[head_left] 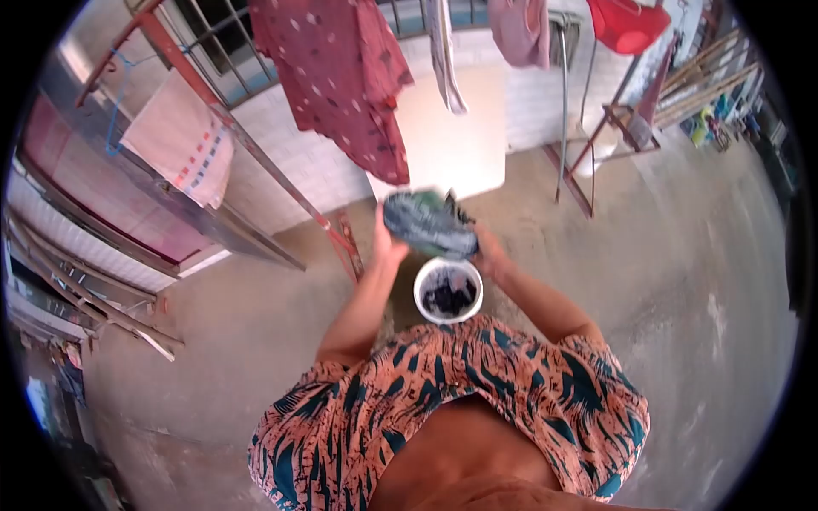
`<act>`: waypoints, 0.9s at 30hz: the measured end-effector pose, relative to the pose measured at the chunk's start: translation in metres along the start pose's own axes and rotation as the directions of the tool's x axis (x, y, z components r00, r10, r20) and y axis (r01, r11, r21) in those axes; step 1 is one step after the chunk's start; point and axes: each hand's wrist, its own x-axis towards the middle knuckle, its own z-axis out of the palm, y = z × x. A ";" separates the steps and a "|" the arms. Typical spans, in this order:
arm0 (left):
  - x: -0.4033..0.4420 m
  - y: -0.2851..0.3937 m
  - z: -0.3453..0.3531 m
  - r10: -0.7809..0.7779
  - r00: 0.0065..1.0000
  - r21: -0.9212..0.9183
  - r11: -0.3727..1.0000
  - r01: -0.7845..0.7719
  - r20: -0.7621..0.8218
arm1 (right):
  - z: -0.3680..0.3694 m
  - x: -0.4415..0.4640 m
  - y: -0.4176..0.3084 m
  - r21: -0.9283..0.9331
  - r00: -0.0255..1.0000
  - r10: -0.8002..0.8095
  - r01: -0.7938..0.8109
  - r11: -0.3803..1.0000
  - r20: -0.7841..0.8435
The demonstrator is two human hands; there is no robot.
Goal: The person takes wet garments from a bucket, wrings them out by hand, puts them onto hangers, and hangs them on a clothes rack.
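Stretched between both my hands is a bunched, dark blue-green garment, slightly blurred; its exact kind does not show. My left hand grips its left end, and my right hand has hold of the right end. Just below it stands a white bucket with dark, wet-looking cloth inside. The fingers of both hands are partly hidden by the garment.
Ahead hang a red patterned garment, a white strip of cloth, a pink cloth and a red item. A towel hangs left by a rusty metal pole. Rusty frame legs stand right.
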 end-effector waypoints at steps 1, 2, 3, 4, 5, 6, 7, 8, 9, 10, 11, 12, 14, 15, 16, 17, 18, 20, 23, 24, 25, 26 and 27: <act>0.012 0.005 -0.002 -0.004 0.999 -0.005 1.000 0.005 0.054 | 0.034 -0.031 -0.021 0.073 0.995 0.038 -0.032 0.997 -0.091; 0.014 0.008 0.008 0.001 0.999 0.062 0.998 -0.004 0.037 | 0.039 -0.039 -0.029 0.229 0.996 0.082 -0.076 0.970 -0.019; 0.016 0.013 0.015 -0.015 0.996 0.040 0.999 0.012 0.086 | 0.027 -0.032 -0.033 0.236 0.999 0.042 -0.040 0.971 -0.002; 0.004 0.015 0.031 -0.001 0.979 0.102 0.995 -0.021 0.206 | 0.005 -0.008 -0.033 0.217 0.999 -0.050 0.048 0.975 0.004; -0.004 0.017 0.052 0.008 0.942 0.156 0.986 -0.064 0.336 | 0.032 -0.028 -0.052 0.205 0.993 -0.099 0.109 0.973 -0.058; -0.012 0.020 0.064 -0.068 0.895 0.222 0.974 -0.036 0.441 | 0.022 -0.015 -0.059 0.297 0.984 -0.178 0.165 0.940 0.018; -0.018 0.022 0.070 -0.146 0.829 0.290 0.957 -0.020 0.540 | 0.036 -0.024 -0.076 0.337 0.966 -0.254 0.227 0.914 0.038; -0.017 0.019 0.071 -0.237 0.754 0.377 0.926 -0.015 0.612 | 0.042 -0.024 -0.087 0.368 0.948 -0.314 0.272 0.889 0.058; -0.014 0.021 0.062 -0.323 0.724 0.491 0.871 -0.025 0.609 | 0.045 -0.024 -0.095 0.401 0.924 -0.373 0.312 0.861 0.080; -0.016 0.018 0.062 -0.351 0.736 0.503 0.864 0.017 0.579 | 0.051 -0.029 -0.102 0.423 0.902 -0.394 0.292 0.858 0.176; -0.018 0.017 0.065 -0.376 0.748 0.513 0.856 0.054 0.548 | 0.058 -0.034 -0.107 0.419 0.887 -0.419 0.311 0.853 0.194; -0.012 0.015 0.070 -0.357 0.811 0.598 0.801 0.011 0.464 | 0.066 -0.040 -0.109 0.414 0.871 -0.441 0.328 0.849 0.215; 0.004 0.010 0.082 -0.302 0.907 0.784 0.618 -0.049 0.295 | 0.089 -0.063 -0.109 0.333 0.812 -0.498 0.399 0.854 0.303; 0.010 0.003 0.085 -0.230 0.955 0.848 0.528 -0.039 0.186 | 0.093 -0.066 -0.106 0.297 0.807 -0.506 0.425 0.855 0.305; 0.013 -0.003 0.088 -0.185 0.967 0.831 0.554 -0.046 0.177 | 0.097 -0.067 -0.104 0.260 0.800 -0.515 0.450 0.854 0.308; 0.015 -0.009 0.093 -0.141 0.976 0.813 0.580 -0.056 0.168 | 0.101 -0.069 -0.104 0.221 0.792 -0.524 0.476 0.851 0.312; 0.018 -0.010 0.096 -0.100 0.982 0.795 0.603 -0.068 0.160 | 0.104 -0.072 -0.106 0.199 0.796 -0.525 0.486 0.851 0.300; 0.036 -0.012 0.081 -0.231 0.935 0.834 0.541 -0.105 0.268 | 0.105 -0.073 -0.111 0.152 0.773 -0.569 0.549 0.822 0.281; 0.026 -0.009 0.108 -0.221 0.929 0.955 0.038 -0.295 0.296 | 0.105 -0.083 -0.122 0.110 0.749 -0.606 0.601 0.792 0.267; 0.020 -0.005 0.123 -0.207 0.943 0.941 -0.163 -0.296 0.260 | 0.101 -0.083 -0.127 0.099 0.744 -0.616 0.614 0.783 0.257; 0.020 -0.005 0.131 -0.184 0.955 0.889 -0.356 -0.287 0.234 | 0.098 -0.084 -0.133 0.085 0.739 -0.626 0.627 0.774 0.251; 0.028 -0.011 0.124 -0.050 0.890 0.835 -0.326 -0.443 0.452 | 0.097 -0.087 -0.137 0.124 0.735 -0.646 0.636 0.762 0.205; 0.038 -0.014 0.123 0.008 0.710 0.690 -0.245 -0.681 0.704 | 0.098 -0.090 -0.141 0.113 0.718 -0.669 0.661 0.742 0.192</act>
